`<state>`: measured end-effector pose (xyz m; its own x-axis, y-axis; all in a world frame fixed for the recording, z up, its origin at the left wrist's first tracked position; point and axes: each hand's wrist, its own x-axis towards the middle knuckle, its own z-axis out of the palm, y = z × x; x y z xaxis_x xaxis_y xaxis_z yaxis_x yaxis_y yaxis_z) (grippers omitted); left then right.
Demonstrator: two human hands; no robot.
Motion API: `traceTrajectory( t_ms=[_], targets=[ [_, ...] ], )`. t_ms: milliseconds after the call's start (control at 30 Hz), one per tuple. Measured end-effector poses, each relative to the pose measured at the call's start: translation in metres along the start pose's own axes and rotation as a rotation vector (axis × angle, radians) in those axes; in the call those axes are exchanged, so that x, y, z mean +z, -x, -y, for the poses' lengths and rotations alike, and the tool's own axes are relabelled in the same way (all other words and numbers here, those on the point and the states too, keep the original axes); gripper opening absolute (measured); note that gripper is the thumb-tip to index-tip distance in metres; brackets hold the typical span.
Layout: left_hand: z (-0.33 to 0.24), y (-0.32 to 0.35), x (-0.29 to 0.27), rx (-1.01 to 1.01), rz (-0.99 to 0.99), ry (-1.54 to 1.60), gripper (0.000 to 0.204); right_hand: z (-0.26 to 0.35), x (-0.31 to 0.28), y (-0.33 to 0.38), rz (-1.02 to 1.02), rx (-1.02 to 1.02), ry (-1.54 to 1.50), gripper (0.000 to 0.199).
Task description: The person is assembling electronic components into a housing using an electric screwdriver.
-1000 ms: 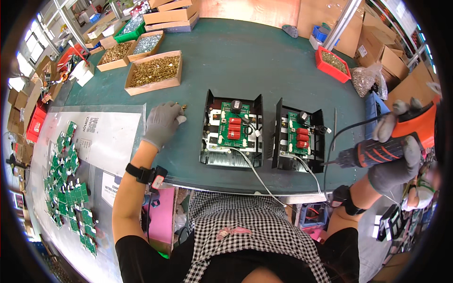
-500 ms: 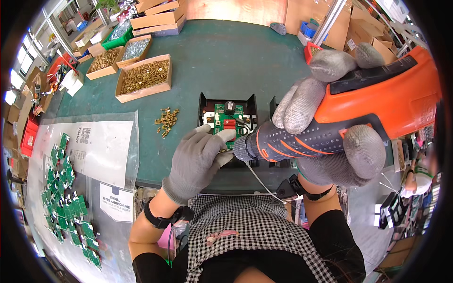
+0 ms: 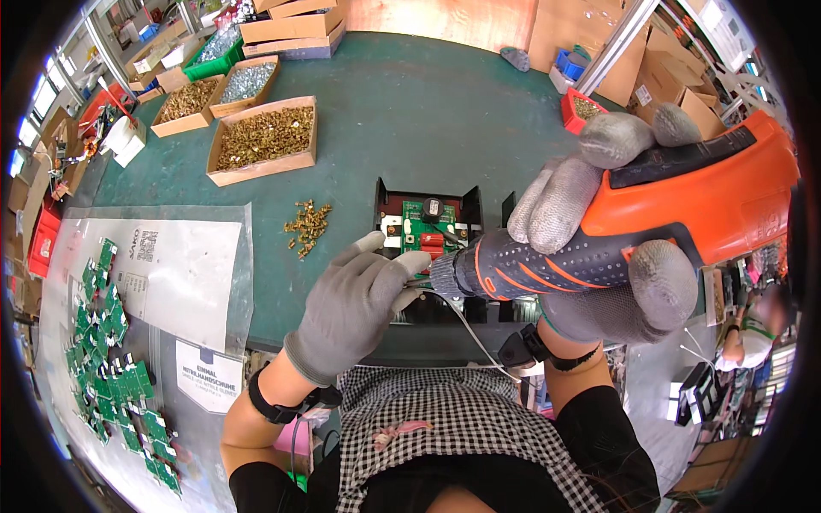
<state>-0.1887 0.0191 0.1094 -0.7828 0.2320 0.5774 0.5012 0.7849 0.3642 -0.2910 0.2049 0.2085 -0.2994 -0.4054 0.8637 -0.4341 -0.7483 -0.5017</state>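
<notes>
My gloved left hand [image 3: 346,299] is closed at the front of a black housing [image 3: 473,205], finger and thumb pinched beside the drill's nose. Whatever lies between those fingertips is hidden. Wrapped around an orange and black cordless drill [image 3: 701,205] is my gloved right hand [image 3: 560,205], with the drill lying sideways, its chuck [image 3: 451,275] pointing left toward the left fingertips. Inside the housing sits a green circuit board [image 3: 412,237] carrying a black round part [image 3: 434,208] and red components [image 3: 433,243]. A thin pale cable [image 3: 466,325] runs down from near the left fingers.
Loose brass screws [image 3: 308,227] lie left of the housing. Behind them stand cardboard trays of brass parts [image 3: 265,141] and silver parts [image 3: 248,81]. Green circuit boards [image 3: 132,389] lie on plastic wrap at the left. A red bin [image 3: 577,111] stands at the back right.
The view has shifted slightly, and the housing appears a little farther right and lower. Both hands and the drill stay close to the housing's front, with their grips unchanged.
</notes>
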Motion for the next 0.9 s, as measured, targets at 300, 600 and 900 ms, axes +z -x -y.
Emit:
traceTrajectory(
  t_ms=[300, 600, 900],
  targets=[
    [0.012, -0.003, -0.001, 0.035, 0.012, -0.031, 0.036, -0.003, 0.014, -0.004, -0.105, 0.070, 0.075, 0.068],
    [0.010, -0.006, -0.006, 0.024, -0.009, 0.037, 0.034, 0.001, 0.003, -0.006, -0.001, 0.091, 0.049, 0.068],
    [-0.005, -0.028, 0.007, 0.107, 0.049, 0.100, 0.034, 0.033, 0.008, -0.002, -0.243, 0.122, 0.080, 0.067]
  ],
)
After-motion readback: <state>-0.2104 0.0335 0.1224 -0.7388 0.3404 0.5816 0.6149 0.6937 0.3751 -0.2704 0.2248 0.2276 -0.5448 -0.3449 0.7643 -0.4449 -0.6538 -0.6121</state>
